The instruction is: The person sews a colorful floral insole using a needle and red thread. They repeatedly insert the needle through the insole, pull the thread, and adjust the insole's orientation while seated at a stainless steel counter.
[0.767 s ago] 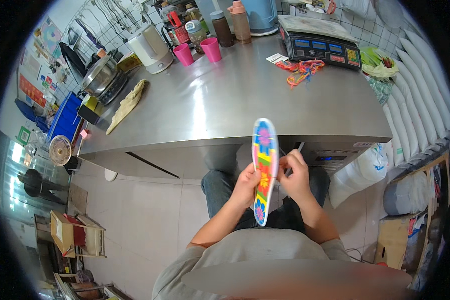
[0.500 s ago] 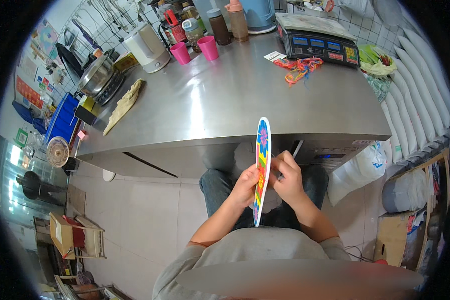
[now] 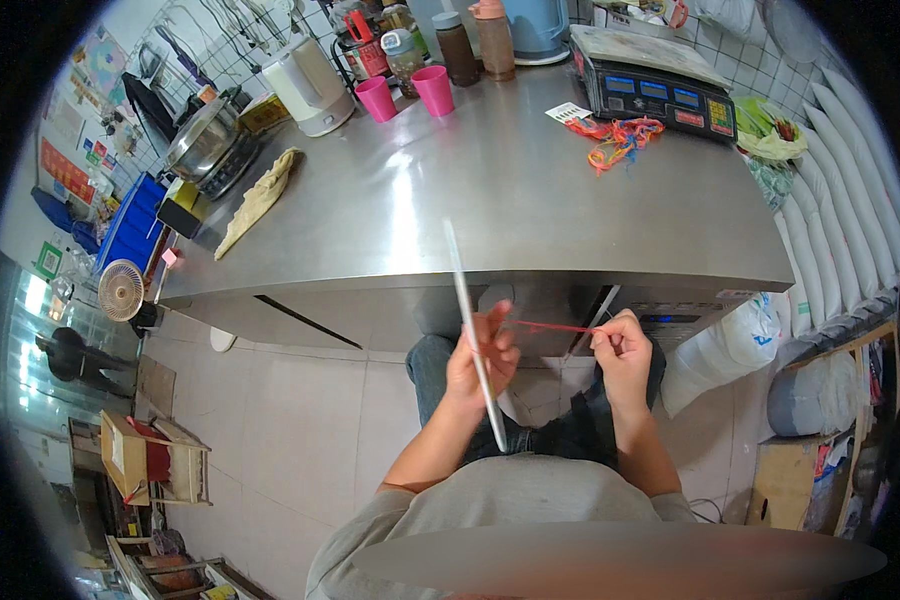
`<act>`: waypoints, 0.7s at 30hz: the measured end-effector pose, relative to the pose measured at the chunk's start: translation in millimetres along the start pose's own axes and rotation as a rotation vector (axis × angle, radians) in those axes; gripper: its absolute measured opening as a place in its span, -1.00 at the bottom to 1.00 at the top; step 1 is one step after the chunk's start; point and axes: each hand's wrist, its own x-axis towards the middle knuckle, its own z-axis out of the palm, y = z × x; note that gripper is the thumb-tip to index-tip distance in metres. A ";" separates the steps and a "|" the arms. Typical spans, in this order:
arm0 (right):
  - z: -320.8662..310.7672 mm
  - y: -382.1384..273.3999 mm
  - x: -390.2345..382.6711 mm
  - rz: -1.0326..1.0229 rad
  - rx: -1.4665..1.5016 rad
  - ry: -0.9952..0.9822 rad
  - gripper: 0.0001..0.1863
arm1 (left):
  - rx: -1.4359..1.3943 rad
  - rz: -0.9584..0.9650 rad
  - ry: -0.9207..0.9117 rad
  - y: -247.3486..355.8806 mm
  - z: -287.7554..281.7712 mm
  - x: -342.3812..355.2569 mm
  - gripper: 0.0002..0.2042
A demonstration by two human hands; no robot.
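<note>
In the head view, my left hand point(image 3: 475, 365) grips a thin insole point(image 3: 461, 275), now upright and nearly edge-on, so its coloured pattern is mostly hidden. A red thread point(image 3: 555, 326) runs out sideways from the insole to my right hand point(image 3: 621, 365), whose fingers pinch it; any needle is too small to make out. On the steel counter point(image 3: 490, 190) in front of me lies a tangle of red, orange and blue yarn point(image 3: 620, 140) beside a white card point(image 3: 567, 113).
A black scale point(image 3: 655, 90), two pink cups point(image 3: 433, 92), bottles, a white kettle point(image 3: 303, 85) and a steel pot point(image 3: 200, 140) line the counter's back. A beige cloth point(image 3: 257, 205) lies at its left. White sacks point(image 3: 850, 200) are stacked at the right.
The insole has turned edge-on and moved left with my left hand. My right hand has drawn away to the right, with red thread now stretched between them.
</note>
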 end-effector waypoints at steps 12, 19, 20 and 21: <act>-133.7 -22.6 -13.3 -0.094 0.758 0.410 -0.91 | 0.912 0.616 0.445 62.3 6.2 3.2 -0.79; -224.8 -67.1 -6.3 -0.689 0.309 0.968 -0.87 | 1.312 0.816 0.457 65.2 -0.7 0.6 -0.84; -230.8 -67.3 -5.9 -0.753 0.233 1.128 -0.84 | 1.330 0.796 0.462 65.4 -0.6 0.3 -0.84; -236.2 -68.3 -5.6 -0.777 0.249 1.125 -0.78 | 1.346 0.776 0.464 65.6 -0.1 1.2 -0.85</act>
